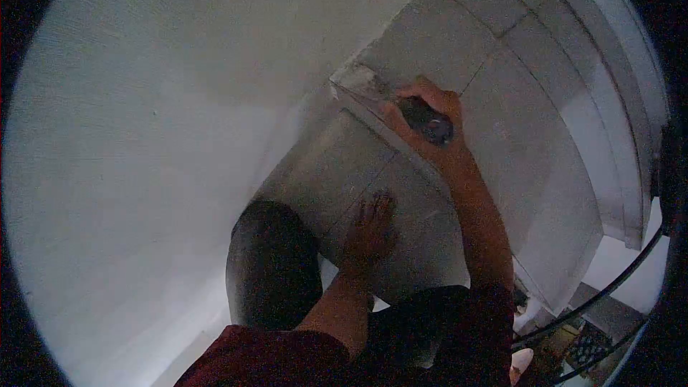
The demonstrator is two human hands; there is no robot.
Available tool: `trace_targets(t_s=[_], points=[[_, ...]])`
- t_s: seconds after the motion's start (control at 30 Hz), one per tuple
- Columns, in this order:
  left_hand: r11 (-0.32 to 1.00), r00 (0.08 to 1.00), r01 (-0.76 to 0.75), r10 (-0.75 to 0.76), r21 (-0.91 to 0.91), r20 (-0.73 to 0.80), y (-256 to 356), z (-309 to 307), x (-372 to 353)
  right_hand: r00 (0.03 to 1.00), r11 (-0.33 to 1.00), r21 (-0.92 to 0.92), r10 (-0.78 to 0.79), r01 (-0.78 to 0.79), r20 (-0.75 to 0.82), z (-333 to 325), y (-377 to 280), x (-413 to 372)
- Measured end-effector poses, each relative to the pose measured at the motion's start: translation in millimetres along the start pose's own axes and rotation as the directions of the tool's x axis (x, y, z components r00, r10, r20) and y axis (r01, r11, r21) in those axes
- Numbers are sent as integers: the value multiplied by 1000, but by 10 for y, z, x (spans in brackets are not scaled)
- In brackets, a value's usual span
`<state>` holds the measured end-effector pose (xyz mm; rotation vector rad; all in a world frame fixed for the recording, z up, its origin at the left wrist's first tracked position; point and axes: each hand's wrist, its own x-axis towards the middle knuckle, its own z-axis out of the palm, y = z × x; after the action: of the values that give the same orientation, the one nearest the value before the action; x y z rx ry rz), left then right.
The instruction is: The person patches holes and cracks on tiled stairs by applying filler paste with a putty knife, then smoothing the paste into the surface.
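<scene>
My right hand [446,152] is wrapped round a tool with a dark rounded handle [432,123]. It is held at the edge of a tiled step [423,36], near the corner where the step meets the wall. The tool's working end is too dim to make out. A rough pale patch [364,79] lies in that corner, just beyond my fingers. Lower down, my left hand [373,228] rests with its fingers stretched out on the grey tiled surface [344,165] below the step edge.
A pale plastered wall [158,115] fills the left side. More curved steps [602,122] rise at the upper right. My dark-clad knee [276,265] is close to the wall. Black cables [609,287] cross the lower right, above assorted dim objects [566,344].
</scene>
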<state>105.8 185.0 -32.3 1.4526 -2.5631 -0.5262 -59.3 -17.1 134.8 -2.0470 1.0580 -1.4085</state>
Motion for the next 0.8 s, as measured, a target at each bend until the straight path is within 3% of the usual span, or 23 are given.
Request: trace_targets(t_s=[0.07,0.23,0.3,0.43,0.5,0.63,0.7,0.77,0.8], points=[[993,997,40,-32,-112,70,21,-143,6,1000,1000,18,13,-12,-6,78,9,29],[993,991,44,-29,-111,128,-28,-130,72,996,996,-66,-68,64,-60,73,53,40],[993,989,45,-28,-112,144,-8,-141,70,997,997,60,-44,48,-56,121,85,61],[991,981,82,-62,-104,183,5,-83,57,990,991,96,-78,90,-119,111,106,43],[986,985,79,-54,-147,167,25,48,30,995,994,57,96,-95,-14,-4,7,18],[996,981,69,-58,-58,184,91,-11,59,998,997,52,58,-57,-17,-34,41,0],[995,973,88,-73,-56,221,51,25,66,983,983,59,178,-176,-33,-47,-43,0],[942,980,-56,115,331,-162,7,373,27,982,977,109,188,-185,-16,-84,-2,-30],[941,980,-60,118,332,-158,67,334,27,981,970,151,193,-191,3,-129,22,-62]])
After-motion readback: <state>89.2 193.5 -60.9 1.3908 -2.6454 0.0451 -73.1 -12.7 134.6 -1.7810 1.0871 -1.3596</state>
